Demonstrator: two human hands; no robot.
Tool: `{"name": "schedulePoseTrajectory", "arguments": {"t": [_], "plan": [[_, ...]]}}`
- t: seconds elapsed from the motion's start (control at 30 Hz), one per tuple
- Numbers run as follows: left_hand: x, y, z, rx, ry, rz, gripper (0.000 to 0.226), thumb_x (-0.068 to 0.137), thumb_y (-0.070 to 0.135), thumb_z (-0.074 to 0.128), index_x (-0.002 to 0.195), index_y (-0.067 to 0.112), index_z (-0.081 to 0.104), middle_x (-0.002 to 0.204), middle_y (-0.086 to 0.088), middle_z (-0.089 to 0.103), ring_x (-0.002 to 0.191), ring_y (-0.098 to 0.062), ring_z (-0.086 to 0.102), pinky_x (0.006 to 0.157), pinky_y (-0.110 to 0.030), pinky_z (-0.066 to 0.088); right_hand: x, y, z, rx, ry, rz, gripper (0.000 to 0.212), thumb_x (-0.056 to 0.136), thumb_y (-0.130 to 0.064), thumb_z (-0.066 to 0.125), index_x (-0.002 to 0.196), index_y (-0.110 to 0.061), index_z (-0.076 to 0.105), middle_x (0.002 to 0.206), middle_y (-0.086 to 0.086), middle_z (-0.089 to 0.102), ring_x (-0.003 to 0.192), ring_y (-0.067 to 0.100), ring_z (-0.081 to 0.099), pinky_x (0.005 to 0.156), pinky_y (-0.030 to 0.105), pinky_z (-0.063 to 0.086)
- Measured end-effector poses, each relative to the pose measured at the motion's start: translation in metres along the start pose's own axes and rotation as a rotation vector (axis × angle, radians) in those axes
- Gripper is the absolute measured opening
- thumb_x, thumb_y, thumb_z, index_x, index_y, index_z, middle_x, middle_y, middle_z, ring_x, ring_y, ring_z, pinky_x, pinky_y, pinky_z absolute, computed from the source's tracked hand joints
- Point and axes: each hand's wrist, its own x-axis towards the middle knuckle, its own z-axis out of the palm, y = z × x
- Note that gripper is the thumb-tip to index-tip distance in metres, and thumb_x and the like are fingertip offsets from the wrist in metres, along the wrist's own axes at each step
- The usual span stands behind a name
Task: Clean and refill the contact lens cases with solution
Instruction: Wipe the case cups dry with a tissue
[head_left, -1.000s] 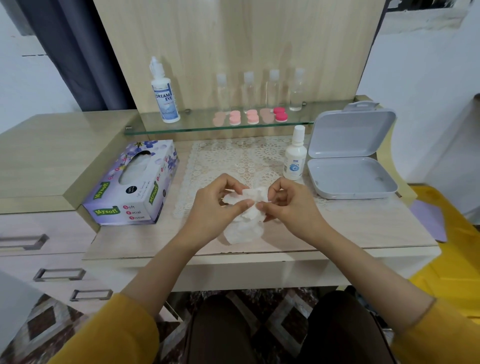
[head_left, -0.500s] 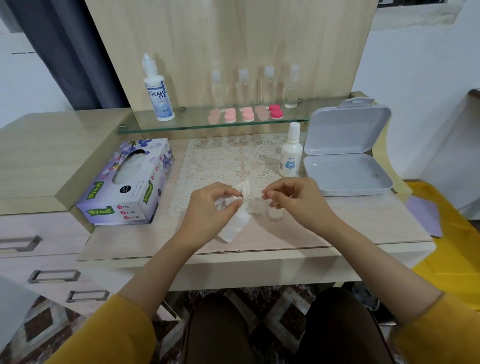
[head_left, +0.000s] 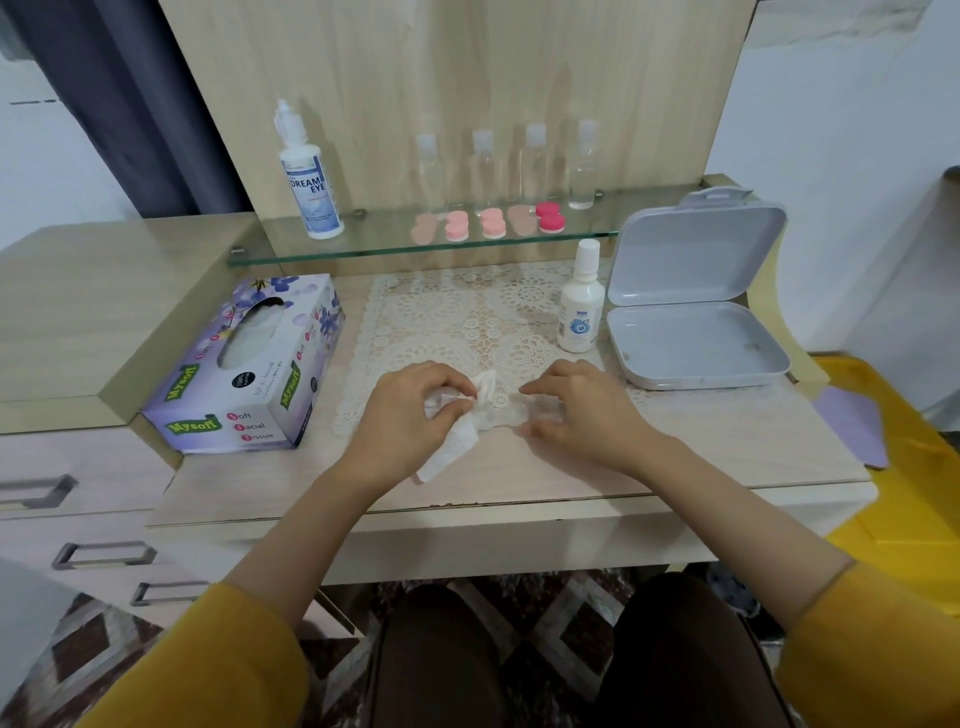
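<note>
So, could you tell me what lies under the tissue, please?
The lace mat and table show beneath the tissue, held by the left grip. Anything under its right end is covered by the right grip.

A light wood desk (head_left: 727, 447) backs onto a tall wood panel (head_left: 467, 78) with a glass shelf (head_left: 374, 244). Drawers (head_left: 104, 493) sit left. A dark curtain (head_left: 130, 104) hangs far left, a white wall (head_left: 831, 130) right. A patterned rug (head_left: 78, 649) lies below.

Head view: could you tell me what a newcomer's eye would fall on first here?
Both hands work at front centre: the left hand grips a crumpled white tissue, the right hand beside it. Behind, pink lens cases line the glass shelf, and an open grey box lies at the right.
</note>
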Motion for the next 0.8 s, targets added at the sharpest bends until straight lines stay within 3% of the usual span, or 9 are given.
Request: {"name": "schedulePoseTrajectory", "arguments": {"t": [0.23, 0.43, 0.53, 0.6, 0.8], "plan": [[0.002, -0.007, -0.001, 0.017, -0.011, 0.013, 0.01, 0.079, 0.006, 0.067, 0.084, 0.014, 0.07, 0.085, 0.014, 0.062, 0.084, -0.005, 0.057, 0.079, -0.008, 0.037, 0.011, -0.006, 0.009, 0.066, 0.005, -0.055, 0.034, 0.08, -0.028, 0.067, 0.113, -0.019, 0.066, 0.107, 0.002, 0.061, 0.103, 0.024, 0.05, 0.087, 0.034, 0.04], [-0.005, -0.016, 0.023, 0.094, -0.075, 0.19, 0.02, 0.08, 0.022, 0.059, 0.092, 0.014, 0.074, 0.086, 0.001, 0.07, 0.082, -0.016, 0.056, 0.075, -0.021, 0.038, -0.003, 0.002, 0.025, 0.184, 0.206, -0.098, 0.022, 0.076, -0.015, 0.069, 0.098, -0.015, 0.071, 0.084, 0.004, 0.063, 0.081, 0.024, 0.05, 0.075, 0.038, 0.041], [-0.006, -0.023, 0.031, 0.162, -0.03, 0.258, 0.028, 0.082, 0.033, 0.053, 0.089, 0.017, 0.075, 0.083, 0.002, 0.07, 0.082, -0.009, 0.046, 0.07, -0.033, 0.043, -0.005, 0.005, 0.031, 0.218, 0.276, -0.12, 0.022, 0.072, -0.015, 0.07, 0.094, -0.014, 0.073, 0.077, 0.003, 0.063, 0.072, 0.019, 0.044, 0.066, 0.039, 0.042], [-0.006, -0.027, 0.034, 0.226, 0.013, 0.299, 0.028, 0.081, 0.036, 0.052, 0.085, 0.02, 0.075, 0.083, 0.005, 0.069, 0.083, -0.009, 0.044, 0.076, -0.034, 0.04, -0.005, 0.005, 0.034, 0.23, 0.306, -0.133, 0.024, 0.07, -0.019, 0.067, 0.093, -0.012, 0.073, 0.075, 0.002, 0.064, 0.07, 0.019, 0.044, 0.064, 0.038, 0.042], [-0.007, -0.033, 0.044, 0.533, 0.191, 0.434, 0.022, 0.084, 0.028, 0.054, 0.077, 0.019, 0.073, 0.087, 0.001, 0.069, 0.084, -0.016, 0.045, 0.082, -0.037, 0.033, -0.003, 0.007, 0.036, 0.243, 0.328, -0.159, 0.026, 0.067, -0.02, 0.067, 0.09, -0.01, 0.073, 0.07, 0.003, 0.063, 0.067, 0.017, 0.042, 0.06, 0.035, 0.041]]}}
